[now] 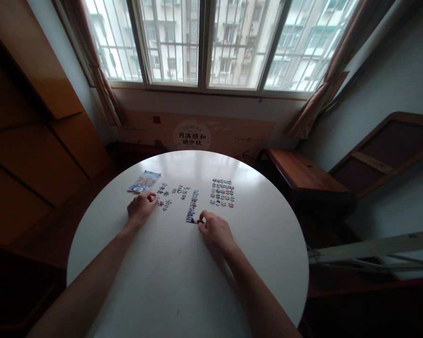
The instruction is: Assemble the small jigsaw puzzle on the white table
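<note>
My right hand (216,229) pinches a dark puzzle piece at the near right end of an L-shaped strip of joined puzzle pieces (192,206). The fingers partly cover that end, so whether the piece is locked in cannot be seen. My left hand (140,206) rests on the table with curled fingers, beside a scattered group of loose puzzle pieces (165,192). Whatever lies between its fingertips is too small to make out. Just beyond the left hand lies a colourful picture sheet (146,180). More loose pieces (181,189) lie left of the strip's far end.
Several puzzle pieces (223,192) are set out in rows to the right of the strip. Everything lies on a round white table (155,281). A wooden bench (296,171) stands beyond its right side, below a barred window (232,47).
</note>
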`<state>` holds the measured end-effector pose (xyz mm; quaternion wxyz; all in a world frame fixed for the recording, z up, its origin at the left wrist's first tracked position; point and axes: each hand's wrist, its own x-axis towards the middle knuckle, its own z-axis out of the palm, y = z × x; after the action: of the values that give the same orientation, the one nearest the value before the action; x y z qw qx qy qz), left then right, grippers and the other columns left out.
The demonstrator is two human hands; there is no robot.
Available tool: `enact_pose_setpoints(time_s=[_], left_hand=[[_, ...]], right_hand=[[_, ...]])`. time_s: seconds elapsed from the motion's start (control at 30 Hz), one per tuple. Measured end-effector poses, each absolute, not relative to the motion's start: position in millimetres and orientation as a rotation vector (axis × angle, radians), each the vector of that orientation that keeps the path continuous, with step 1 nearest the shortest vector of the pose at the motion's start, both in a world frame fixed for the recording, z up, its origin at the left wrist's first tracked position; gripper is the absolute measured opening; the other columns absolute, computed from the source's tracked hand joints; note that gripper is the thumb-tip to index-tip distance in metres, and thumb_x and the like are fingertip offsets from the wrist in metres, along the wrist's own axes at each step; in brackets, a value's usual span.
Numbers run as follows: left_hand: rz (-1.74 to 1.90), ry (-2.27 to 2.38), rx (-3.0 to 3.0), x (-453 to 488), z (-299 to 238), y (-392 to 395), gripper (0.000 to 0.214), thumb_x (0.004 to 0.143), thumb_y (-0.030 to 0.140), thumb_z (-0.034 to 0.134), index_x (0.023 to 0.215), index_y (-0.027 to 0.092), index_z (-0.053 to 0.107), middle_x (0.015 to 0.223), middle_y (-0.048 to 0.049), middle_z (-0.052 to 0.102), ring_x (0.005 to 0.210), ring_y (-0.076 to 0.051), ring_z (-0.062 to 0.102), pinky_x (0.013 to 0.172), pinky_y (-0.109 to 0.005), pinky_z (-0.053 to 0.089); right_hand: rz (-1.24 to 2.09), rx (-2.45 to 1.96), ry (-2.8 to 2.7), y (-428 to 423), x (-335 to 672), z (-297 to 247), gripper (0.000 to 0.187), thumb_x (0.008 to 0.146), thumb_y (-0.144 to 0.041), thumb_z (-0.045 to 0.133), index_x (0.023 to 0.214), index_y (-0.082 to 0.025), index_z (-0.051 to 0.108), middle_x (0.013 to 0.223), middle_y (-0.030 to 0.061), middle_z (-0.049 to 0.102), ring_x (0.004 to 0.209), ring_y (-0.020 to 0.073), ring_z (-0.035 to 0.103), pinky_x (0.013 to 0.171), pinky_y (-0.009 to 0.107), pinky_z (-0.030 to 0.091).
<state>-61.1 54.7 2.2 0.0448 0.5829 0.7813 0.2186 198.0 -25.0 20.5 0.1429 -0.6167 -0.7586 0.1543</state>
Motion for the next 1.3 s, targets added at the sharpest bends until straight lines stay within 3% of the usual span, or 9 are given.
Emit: enact_pose_setpoints(time_s=[0.27,1.3], left_hand=[[0.623,2.391,1.787,-59.4,1.7,54.2,0.030,0.076,0.044,0.053,0.098,0.029,0.067,0.093,-0.0015,0.070,0.085,-0.022,0.063,0.067,-0.027,0.044],[0.610,2.377,1.819,-61.1,-0.1,55.8,0.029,0.076,0.045,0.052,0.096,0.030,0.066,0.080,0.0012,0.069,0.077,-0.021,0.063,0.060,-0.026,0.040]], right_hand=[[0.449,-1.781,-2.194,-25.2,198.0,20.3,0.018,0.085,-0.028,0.049,0.101,-0.023,0.057,0.092,0.0025,0.065,0.082,0.0151,0.057,0.068,0.024,0.032],[0.413,-1.738,-2.186,-23.2,199.3,15.8,0.016,0.085,-0.028,0.048,0.097,-0.023,0.057,0.089,0.0017,0.066,0.077,0.0148,0.056,0.065,0.024,0.031]])
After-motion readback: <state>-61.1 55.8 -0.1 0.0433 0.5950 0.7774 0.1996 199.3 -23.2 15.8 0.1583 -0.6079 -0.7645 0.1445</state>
